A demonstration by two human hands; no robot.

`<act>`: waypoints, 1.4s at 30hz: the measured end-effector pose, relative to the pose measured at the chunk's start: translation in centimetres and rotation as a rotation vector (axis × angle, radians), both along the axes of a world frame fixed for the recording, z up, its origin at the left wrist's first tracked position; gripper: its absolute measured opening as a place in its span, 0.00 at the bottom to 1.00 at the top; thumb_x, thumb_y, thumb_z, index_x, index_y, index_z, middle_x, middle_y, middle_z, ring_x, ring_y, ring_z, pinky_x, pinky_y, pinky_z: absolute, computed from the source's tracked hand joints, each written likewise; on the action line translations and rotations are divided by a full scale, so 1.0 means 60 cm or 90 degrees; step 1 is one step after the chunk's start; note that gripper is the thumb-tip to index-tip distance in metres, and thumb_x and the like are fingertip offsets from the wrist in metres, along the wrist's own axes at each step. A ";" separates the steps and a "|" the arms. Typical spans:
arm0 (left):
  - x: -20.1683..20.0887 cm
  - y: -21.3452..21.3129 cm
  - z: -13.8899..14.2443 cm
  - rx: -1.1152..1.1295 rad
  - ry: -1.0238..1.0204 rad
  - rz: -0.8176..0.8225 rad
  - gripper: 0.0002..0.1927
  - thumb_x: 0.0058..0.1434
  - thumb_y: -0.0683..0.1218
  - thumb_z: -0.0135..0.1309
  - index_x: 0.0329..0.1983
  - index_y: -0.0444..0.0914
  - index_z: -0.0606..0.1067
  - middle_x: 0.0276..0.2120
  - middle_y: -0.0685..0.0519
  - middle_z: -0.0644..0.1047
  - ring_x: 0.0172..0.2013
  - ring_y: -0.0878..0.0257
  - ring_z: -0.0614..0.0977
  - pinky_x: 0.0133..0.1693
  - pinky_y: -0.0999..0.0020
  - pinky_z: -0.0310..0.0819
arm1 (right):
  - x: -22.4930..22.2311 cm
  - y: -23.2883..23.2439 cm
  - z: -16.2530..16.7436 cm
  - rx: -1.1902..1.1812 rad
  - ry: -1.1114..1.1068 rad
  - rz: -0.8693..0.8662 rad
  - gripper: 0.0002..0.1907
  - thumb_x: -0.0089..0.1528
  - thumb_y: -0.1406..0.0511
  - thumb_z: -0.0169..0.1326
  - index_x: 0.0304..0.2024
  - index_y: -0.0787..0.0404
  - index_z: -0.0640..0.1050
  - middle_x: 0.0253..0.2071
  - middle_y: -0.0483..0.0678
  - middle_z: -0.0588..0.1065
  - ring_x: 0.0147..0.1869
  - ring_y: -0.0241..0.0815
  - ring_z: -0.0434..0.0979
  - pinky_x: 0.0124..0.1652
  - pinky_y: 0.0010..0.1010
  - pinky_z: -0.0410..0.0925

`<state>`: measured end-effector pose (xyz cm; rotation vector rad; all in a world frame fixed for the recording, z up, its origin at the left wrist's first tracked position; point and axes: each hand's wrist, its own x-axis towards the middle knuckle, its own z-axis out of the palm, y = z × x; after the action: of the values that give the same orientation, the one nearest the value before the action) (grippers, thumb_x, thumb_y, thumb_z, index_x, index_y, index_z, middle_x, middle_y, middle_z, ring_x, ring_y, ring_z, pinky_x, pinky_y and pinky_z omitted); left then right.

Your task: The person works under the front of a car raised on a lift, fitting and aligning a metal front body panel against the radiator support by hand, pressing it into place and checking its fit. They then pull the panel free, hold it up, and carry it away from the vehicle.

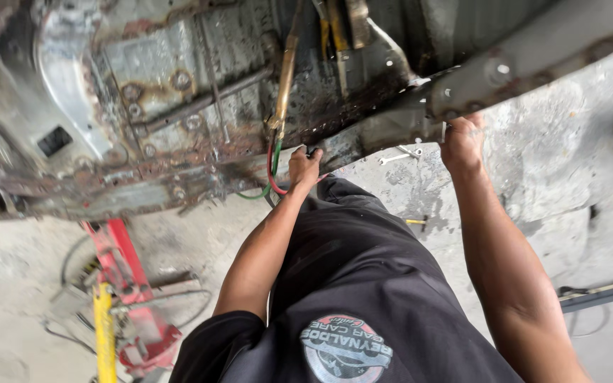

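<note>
Your shirt [363,284] fills the foreground; left hand [304,167] grips the stiff, light torch [285,78], probably by its handle; right hand [462,142] clamps the rigid frame [533,53].

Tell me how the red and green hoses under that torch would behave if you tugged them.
The red and green hoses curve loosely below the brass torch, so they would probably flex and follow rather than resist. The left hand sits beside them; a pull would likely drag the torch along. Their thin, smooth look suggests light weight, though that is uncertain.
</note>
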<state>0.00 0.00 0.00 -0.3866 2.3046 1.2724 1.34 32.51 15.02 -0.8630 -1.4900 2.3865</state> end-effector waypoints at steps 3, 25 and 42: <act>-0.009 -0.009 -0.001 -0.034 0.047 -0.020 0.27 0.62 0.56 0.62 0.50 0.27 0.76 0.46 0.30 0.79 0.50 0.36 0.81 0.51 0.49 0.75 | -0.013 -0.016 -0.003 -0.048 -0.035 -0.034 0.16 0.62 0.77 0.48 0.52 0.65 0.76 0.48 0.53 0.79 0.45 0.44 0.83 0.40 0.32 0.79; -0.007 0.160 0.258 0.034 0.237 -0.384 0.45 0.59 0.44 0.63 0.74 0.27 0.54 0.69 0.32 0.63 0.69 0.43 0.65 0.68 0.55 0.55 | -0.032 -0.028 0.018 -0.152 -0.001 -0.076 0.16 0.64 0.72 0.53 0.55 0.66 0.71 0.44 0.52 0.81 0.39 0.44 0.86 0.33 0.34 0.81; -0.043 0.262 0.258 -0.039 0.229 -0.412 0.31 0.57 0.39 0.51 0.66 0.29 0.63 0.59 0.31 0.72 0.61 0.36 0.72 0.60 0.50 0.65 | -0.020 -0.037 0.025 -0.213 0.006 -0.043 0.14 0.67 0.70 0.53 0.55 0.63 0.71 0.42 0.51 0.79 0.36 0.44 0.84 0.30 0.32 0.79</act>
<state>-2.56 15.72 15.49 0.5782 2.4500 0.9885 0.12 30.28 16.53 -0.9495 -1.0543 2.6257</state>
